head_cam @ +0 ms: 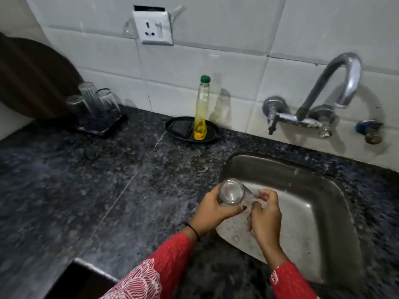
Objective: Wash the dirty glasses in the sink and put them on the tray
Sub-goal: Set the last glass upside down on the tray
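I hold a clear drinking glass (231,192) on its side over the left edge of the steel sink (336,212), its base turned toward me. My left hand (216,209) grips the glass around its body. My right hand (266,214) is at the mouth end, fingers curled on the rim. At the far left of the counter a black tray (108,129) carries three clear glasses (95,100) standing upside down.
A chrome wall tap (332,87) arches above the sink, with no water seen running. A bottle of yellow dish liquid (201,111) with a green cap stands on a black oval dish (179,128). A dark round board (32,78) leans behind the tray. The counter is dark speckled granite (86,180).
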